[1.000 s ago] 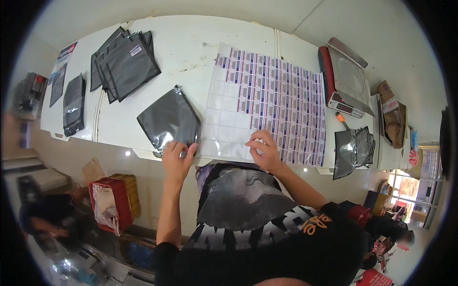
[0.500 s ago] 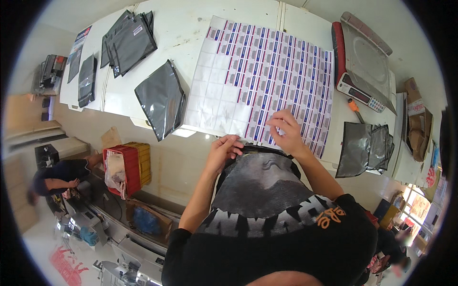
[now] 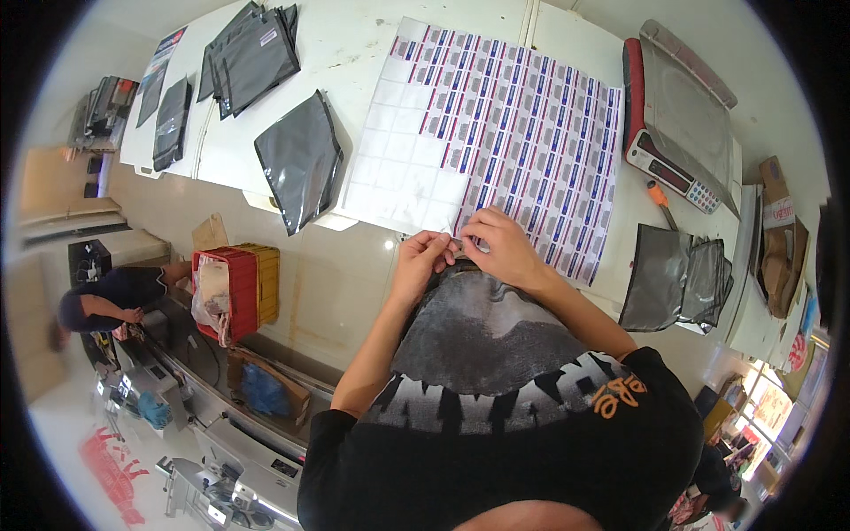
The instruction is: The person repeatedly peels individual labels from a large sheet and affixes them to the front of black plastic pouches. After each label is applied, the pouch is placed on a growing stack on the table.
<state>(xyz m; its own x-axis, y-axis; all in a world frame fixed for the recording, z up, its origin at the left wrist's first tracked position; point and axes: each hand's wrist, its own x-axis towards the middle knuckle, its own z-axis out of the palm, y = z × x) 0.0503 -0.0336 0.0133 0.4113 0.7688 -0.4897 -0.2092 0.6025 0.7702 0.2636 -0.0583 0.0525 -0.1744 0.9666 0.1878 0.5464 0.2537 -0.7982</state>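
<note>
A large sheet of printed labels [image 3: 531, 133] lies on the white table, with blue, red and grey marks in rows. Its left part is bare backing [image 3: 394, 173] where no labels show. At the sheet's near edge my left hand [image 3: 420, 265] is closed, thumb and fingers pinched together. My right hand [image 3: 506, 250] meets it there, fingertips also pinched and nearly touching the left ones. What sits between the fingertips is too small to make out. Left of the sheet lies a glossy black plastic bag [image 3: 301, 161], one corner over the table's edge.
More black bags [image 3: 257, 66] are piled at the far left, others [image 3: 668, 274] at the right edge. A red-sided weighing scale [image 3: 677, 133] stands right of the sheet, beside an orange-handled tool [image 3: 657, 195]. A red crate [image 3: 235, 288] and another person [image 3: 119, 296] are at the left.
My right hand has moved left and down from above the labels to my left hand, its fingers closing into a pinch. The view has shifted slightly.
</note>
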